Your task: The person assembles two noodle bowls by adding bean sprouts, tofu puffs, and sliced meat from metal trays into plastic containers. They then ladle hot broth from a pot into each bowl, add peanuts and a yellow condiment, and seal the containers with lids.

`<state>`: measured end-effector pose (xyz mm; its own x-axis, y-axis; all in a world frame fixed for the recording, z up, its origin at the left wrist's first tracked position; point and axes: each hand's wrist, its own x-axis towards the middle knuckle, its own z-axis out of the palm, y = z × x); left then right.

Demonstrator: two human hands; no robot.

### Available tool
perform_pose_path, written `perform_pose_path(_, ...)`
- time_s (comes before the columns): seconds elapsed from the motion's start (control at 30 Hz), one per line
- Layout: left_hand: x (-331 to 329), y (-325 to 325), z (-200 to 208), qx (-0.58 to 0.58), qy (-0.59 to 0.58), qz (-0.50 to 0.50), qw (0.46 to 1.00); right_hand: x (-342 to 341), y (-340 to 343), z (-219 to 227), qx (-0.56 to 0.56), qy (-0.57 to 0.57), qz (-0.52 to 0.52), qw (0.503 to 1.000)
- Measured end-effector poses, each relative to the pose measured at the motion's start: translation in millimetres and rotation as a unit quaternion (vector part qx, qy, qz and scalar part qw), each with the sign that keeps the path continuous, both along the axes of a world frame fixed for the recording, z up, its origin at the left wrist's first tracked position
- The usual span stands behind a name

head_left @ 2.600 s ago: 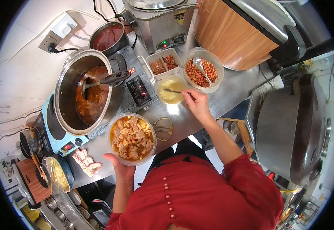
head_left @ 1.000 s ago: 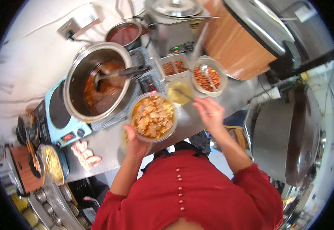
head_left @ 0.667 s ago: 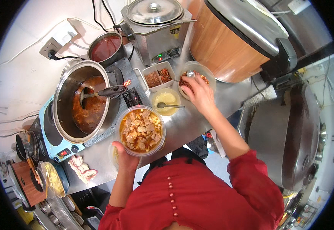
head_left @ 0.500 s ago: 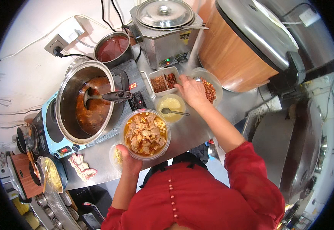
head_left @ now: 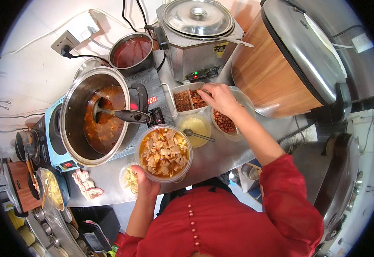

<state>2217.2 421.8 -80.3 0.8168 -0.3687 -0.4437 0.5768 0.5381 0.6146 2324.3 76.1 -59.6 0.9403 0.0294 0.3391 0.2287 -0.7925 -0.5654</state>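
My left hand [head_left: 147, 184] is closed on a clear plastic bowl [head_left: 188, 166] of sliced meat and noodles in reddish broth, its thumb against the near-left wall. My right hand [head_left: 219, 100] reaches over a white two-part spice box [head_left: 171, 99]. Its fingertips are pinched at the right compartment, among dark red dried chilli pieces [head_left: 198, 103]; what they grip is hidden. Reddish-brown flakes [head_left: 182, 102] fill the left compartment. Under the right wrist stands a bowl of peanuts [head_left: 224, 123]. A spoon [head_left: 198, 135] rests in a small bowl of pale yellow liquid [head_left: 195, 124].
Left of the bowl, a deep steel pot [head_left: 67, 143] of red broth holds a black-handled ladle [head_left: 129, 115]. Behind it is a smaller pot of red liquid [head_left: 132, 51]. A lidded steel warmer [head_left: 195, 53] and a large wood-patterned cooker [head_left: 272, 68] line the back. Raw meat [head_left: 86, 184] lies front left.
The view has shifted slightly. My right hand has moved a little further over the chilli compartment, uncovering more of the peanuts. My left hand keeps its hold on the plastic bowl.
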Motion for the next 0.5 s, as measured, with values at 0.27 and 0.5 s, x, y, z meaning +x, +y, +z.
perform_pose_path(0.27, 10.1, -8.8, -4.2, -0.025, 0.005, -0.014, 1.0, -9.0, -14.7, -8.5, 0.343, 0.178, -0.096, 0.918)
perform_pose_path(0.5, 20.2, -19.0, -0.5, -0.014, -0.012, -0.029, 0.999, -15.6, -31.1, -10.9, 0.486, 0.158, -0.156, 0.846)
